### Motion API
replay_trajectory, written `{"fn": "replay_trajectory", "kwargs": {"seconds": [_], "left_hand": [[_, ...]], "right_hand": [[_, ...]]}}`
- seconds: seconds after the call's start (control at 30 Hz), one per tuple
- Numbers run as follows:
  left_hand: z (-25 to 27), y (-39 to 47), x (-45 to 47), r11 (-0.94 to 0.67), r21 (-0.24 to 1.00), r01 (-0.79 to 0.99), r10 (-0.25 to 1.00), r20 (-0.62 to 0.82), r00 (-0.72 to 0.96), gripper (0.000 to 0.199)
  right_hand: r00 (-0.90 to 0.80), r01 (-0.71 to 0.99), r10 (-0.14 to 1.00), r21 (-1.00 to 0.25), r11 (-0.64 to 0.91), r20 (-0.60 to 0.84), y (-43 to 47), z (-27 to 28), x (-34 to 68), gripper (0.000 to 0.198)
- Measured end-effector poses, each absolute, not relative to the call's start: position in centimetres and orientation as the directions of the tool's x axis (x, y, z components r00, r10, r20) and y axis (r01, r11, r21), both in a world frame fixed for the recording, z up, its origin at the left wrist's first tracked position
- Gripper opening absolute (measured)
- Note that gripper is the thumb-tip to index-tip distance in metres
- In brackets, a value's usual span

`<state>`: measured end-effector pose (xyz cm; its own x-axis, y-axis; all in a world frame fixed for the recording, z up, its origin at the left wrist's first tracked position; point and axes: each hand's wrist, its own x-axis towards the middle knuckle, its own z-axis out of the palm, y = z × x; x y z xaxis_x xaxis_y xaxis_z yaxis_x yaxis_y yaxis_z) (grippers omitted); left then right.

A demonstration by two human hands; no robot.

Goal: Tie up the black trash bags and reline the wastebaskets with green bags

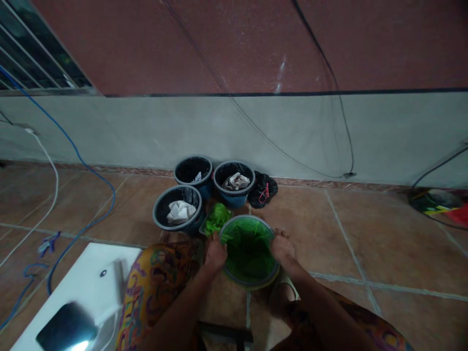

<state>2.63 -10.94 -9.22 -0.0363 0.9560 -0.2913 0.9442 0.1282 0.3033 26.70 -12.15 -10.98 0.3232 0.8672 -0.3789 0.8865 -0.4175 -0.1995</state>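
Observation:
A round bin with a pale rim stands between my knees, lined with a green bin bag. My left hand is closed on the bag's edge at the left side of the rim. Opposite it, my right hand grips the bag at the right side, fingers curled over the rim. Just beyond my left hand, more bunched green bags lie in a clear tray. The inside of the bin looks dark green; its bottom cannot be made out.
Three bins, a front one, a back one and a right one, hold black liners and crumpled paper. A tied black bag sits by the wall. At left are a white board, a phone and a blue cable.

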Motion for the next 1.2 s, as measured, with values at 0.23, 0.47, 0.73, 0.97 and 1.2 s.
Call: {"fn": "replay_trajectory", "kwargs": {"seconds": [0.23,0.47,0.73,0.97,1.2], "left_hand": [[-9.9,-6.5,5.9,-0.166,0.231,0.959,0.919,-0.317,0.236,0.074],[-11.5,-5.8,6.4,-0.202,0.235,0.951,0.9,-0.337,0.275,0.079],[-11.5,-5.5,5.8,-0.224,0.285,0.932,0.893,-0.322,0.314,0.081],[-10.0,-9.2,4.6,-0.192,0.275,0.942,0.933,-0.246,0.262,0.081],[-9.8,-17.9,4.3,-0.498,0.362,0.788,0.72,-0.334,0.608,0.047]], "right_hand": [[0.212,0.95,0.939,-0.167,-0.263,-0.271,-10.3,-11.0,24.4,0.06],[0.21,0.948,0.921,-0.163,-0.274,-0.328,-9.9,-12.0,23.7,0.069],[0.2,0.944,0.908,-0.174,-0.279,-0.367,-9.5,-12.2,23.7,0.073],[0.279,0.929,0.888,-0.13,-0.346,-0.366,-11.0,-8.9,24.5,0.062],[0.148,0.959,0.811,-0.117,-0.257,-0.566,-14.4,-7.0,26.4,0.031]]}}
